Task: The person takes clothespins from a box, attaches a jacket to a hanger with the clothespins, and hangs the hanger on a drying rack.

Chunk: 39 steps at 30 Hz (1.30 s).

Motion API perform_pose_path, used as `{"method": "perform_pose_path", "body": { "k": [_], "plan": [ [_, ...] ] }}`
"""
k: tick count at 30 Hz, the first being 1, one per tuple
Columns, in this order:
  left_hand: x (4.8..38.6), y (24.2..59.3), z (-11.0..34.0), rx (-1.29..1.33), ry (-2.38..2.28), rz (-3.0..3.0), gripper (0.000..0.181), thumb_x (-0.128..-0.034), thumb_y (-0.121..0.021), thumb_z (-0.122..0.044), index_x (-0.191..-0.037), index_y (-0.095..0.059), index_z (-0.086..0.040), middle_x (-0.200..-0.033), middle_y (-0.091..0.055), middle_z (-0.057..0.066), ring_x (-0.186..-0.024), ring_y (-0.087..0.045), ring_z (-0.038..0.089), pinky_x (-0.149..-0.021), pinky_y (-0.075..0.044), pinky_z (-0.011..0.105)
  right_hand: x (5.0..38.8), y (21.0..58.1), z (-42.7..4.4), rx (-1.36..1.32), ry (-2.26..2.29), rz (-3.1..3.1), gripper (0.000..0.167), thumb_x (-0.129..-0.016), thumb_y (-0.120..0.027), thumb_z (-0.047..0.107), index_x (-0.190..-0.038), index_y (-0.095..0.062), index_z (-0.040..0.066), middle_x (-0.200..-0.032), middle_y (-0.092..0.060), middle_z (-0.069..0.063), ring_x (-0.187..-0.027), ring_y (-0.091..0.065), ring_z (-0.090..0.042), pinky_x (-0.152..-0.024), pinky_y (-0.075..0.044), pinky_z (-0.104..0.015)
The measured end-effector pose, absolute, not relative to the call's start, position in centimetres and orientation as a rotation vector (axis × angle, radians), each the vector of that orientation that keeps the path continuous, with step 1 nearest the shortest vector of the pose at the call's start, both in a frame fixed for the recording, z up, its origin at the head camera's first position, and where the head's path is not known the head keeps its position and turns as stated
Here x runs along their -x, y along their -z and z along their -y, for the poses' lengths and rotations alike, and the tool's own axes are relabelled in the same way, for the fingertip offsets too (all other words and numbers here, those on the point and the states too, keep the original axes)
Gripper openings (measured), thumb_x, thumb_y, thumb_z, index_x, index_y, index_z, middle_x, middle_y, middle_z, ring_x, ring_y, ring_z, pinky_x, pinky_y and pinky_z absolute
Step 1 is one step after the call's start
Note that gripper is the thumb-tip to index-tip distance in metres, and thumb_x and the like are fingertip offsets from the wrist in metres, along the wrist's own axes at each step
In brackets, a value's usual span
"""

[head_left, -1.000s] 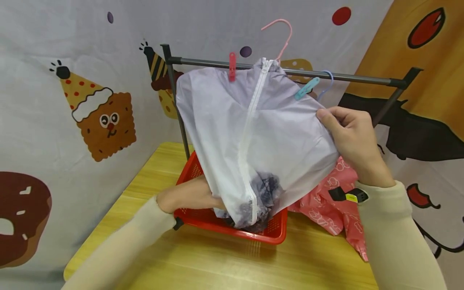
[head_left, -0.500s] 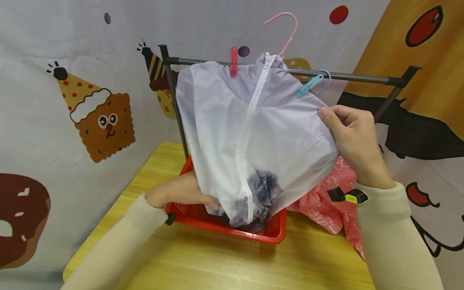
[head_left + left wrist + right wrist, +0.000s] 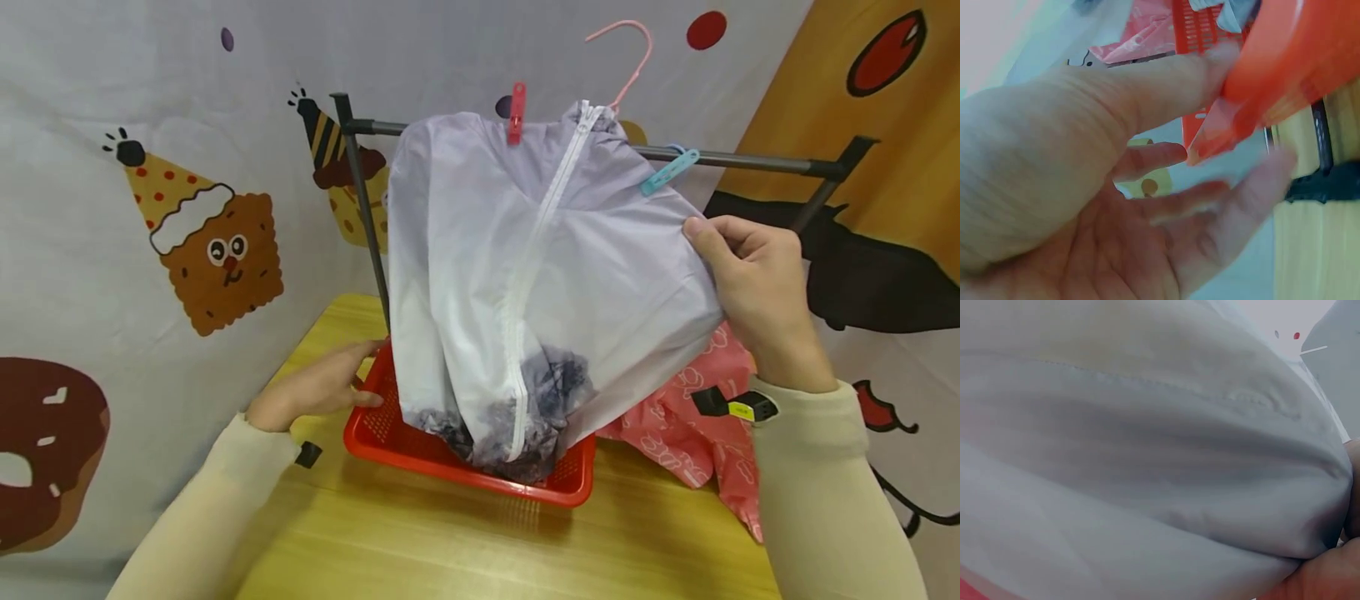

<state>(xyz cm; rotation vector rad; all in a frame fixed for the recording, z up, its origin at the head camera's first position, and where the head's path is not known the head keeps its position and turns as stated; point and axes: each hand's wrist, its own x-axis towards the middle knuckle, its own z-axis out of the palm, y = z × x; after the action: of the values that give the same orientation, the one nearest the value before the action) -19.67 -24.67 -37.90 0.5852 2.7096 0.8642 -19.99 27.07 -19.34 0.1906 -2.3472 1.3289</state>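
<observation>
A pale lilac-and-white zip jacket [image 3: 480, 250] hangs on a pink hanger [image 3: 633, 71], its dark patterned hem drooping into a red plastic basket [image 3: 465, 477]. My right hand [image 3: 765, 287] pinches the jacket's shoulder edge between thumb and fingers; in the right wrist view the grey fabric [image 3: 1147, 456] fills most of the picture. At the basket's left end is my left hand [image 3: 322, 390], away from the jacket. In the left wrist view its fingers [image 3: 1204, 244] are spread, and the thumb lies close to the basket rim; whether it touches is unclear.
A dark metal rail [image 3: 750, 161] on uprights stands behind the jacket. A red clothespin [image 3: 516, 112] and a teal clothespin [image 3: 670, 172] show at the jacket's top edge. Pink printed fabric [image 3: 675, 433] lies right of the basket on the wooden table [image 3: 420, 550].
My left hand has come out from under the jacket and moved left to the basket's end. The jacket, hanger and right hand have shifted slightly right, the hanger also upward.
</observation>
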Motion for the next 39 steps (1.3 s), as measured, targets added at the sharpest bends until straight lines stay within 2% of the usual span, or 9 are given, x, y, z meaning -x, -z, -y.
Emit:
{"method": "perform_pose_path", "body": {
  "k": [2,4,11,21,26,34,39],
  "plan": [
    [19.7,38.2,24.8,-0.572,-0.904,-2.658,0.095,-0.1054,-0.087,-0.01,-0.18,-0.028,0.002,-0.158,-0.064,0.034,-0.1,-0.082,0.028,-0.092,-0.072,0.045,20.0,19.4,-27.1,-0.194,-1.33,2.345,0.033,-0.116,-0.074,0.041,-0.129,-0.088,0.014,-0.091,-0.08,0.021,-0.08,-0.075,-0.006,-0.072,-0.065,-0.017],
    [19.7,38.5,25.0,-0.545,-0.942,-2.609,0.097,-0.105,-0.084,-0.007,-0.18,-0.024,0.002,-0.148,-0.07,0.033,-0.092,-0.081,0.021,-0.085,-0.072,0.042,20.0,19.5,-27.1,-0.193,-1.317,2.343,0.034,-0.116,-0.074,0.041,-0.129,-0.088,0.013,-0.09,-0.079,0.02,-0.079,-0.074,-0.006,-0.071,-0.065,-0.017],
    [18.9,38.5,26.3,-0.432,-1.063,-2.496,0.104,-0.1024,-0.081,0.003,-0.183,-0.014,0.0,-0.133,-0.07,0.031,-0.095,-0.082,0.025,-0.075,-0.073,0.043,19.8,19.5,-27.5,-0.171,-1.253,2.362,0.042,-0.116,-0.073,0.043,-0.134,-0.085,0.007,-0.091,-0.078,0.023,-0.082,-0.073,-0.005,-0.072,-0.064,-0.015],
    [17.7,37.6,29.0,-0.285,-1.111,-2.414,0.11,-0.1047,-0.077,0.007,-0.185,-0.003,-0.006,-0.141,-0.06,0.036,-0.1,-0.082,0.031,-0.074,-0.074,0.048,19.8,19.5,-27.8,-0.174,-1.259,2.354,0.039,-0.116,-0.073,0.042,-0.131,-0.086,0.009,-0.09,-0.078,0.022,-0.081,-0.074,-0.004,-0.072,-0.065,-0.015],
    [17.6,37.1,29.7,-0.269,-1.105,-2.4,0.111,-0.1048,-0.078,0.005,-0.185,-0.003,-0.007,-0.142,-0.057,0.035,-0.1,-0.08,0.029,-0.076,-0.074,0.047,19.9,19.3,-27.8,-0.178,-1.248,2.338,0.041,-0.116,-0.073,0.042,-0.132,-0.085,0.006,-0.089,-0.078,0.023,-0.078,-0.076,-0.001,-0.07,-0.065,-0.016],
    [17.3,36.8,30.9,-0.297,-1.104,-2.429,0.11,-0.1051,-0.076,0.007,-0.185,-0.001,-0.003,-0.135,-0.055,0.034,-0.089,-0.08,0.026,-0.071,-0.073,0.049,19.8,18.8,-28.3,-0.165,-1.282,2.309,0.037,-0.116,-0.073,0.039,-0.133,-0.087,0.009,-0.095,-0.079,0.019,-0.086,-0.074,-0.008,-0.074,-0.065,-0.015],
    [17.1,36.7,32.0,-0.274,-1.092,-2.436,0.11,-0.1045,-0.076,0.008,-0.184,-0.001,-0.001,-0.135,-0.055,0.036,-0.09,-0.078,0.027,-0.071,-0.073,0.049,19.9,18.7,-28.7,-0.156,-1.304,2.292,0.036,-0.116,-0.074,0.037,-0.134,-0.087,0.008,-0.097,-0.079,0.018,-0.084,-0.074,-0.008,-0.073,-0.066,-0.016]
  ]
}}
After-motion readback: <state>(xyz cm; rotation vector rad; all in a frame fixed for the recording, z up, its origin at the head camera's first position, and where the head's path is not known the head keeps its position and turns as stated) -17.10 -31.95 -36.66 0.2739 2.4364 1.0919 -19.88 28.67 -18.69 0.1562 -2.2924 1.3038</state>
